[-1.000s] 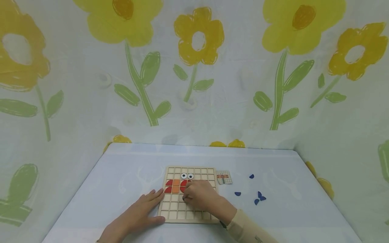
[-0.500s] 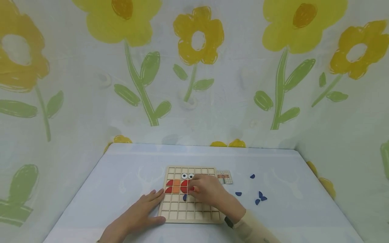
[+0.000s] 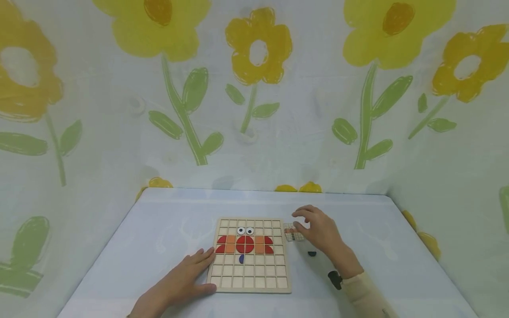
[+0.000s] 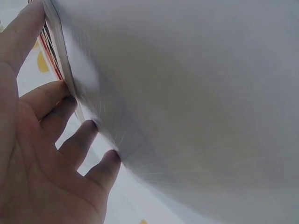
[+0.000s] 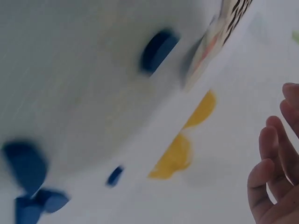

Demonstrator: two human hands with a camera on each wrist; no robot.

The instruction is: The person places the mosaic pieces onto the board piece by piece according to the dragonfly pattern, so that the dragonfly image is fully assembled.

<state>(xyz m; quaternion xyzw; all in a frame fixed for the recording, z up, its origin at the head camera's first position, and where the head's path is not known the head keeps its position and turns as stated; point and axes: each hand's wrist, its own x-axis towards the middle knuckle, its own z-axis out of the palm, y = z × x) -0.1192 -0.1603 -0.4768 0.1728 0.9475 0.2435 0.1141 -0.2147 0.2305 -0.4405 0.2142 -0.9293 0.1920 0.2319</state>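
A wooden grid board lies on the table. Red quarter-round pieces, orange square pieces and two eye pieces fill some of its cells. One blue quarter-round piece sits in a cell below the red circle. My left hand rests along the board's left side, fingers extended, fingertips touching the edge. Over the small pattern card, right of the board, hovers my right hand with fingers loosely bent and nothing in them. A loose blue piece lies below it.
More blue pieces lie on the table in the right wrist view; in the head view my right hand and forearm hide them. A dark band circles my right wrist. Behind the table hangs a flowered cloth.
My right hand has let go of the blue quarter-round piece on the board. It has moved right, off the board, to above the pattern card. My left hand stays put.
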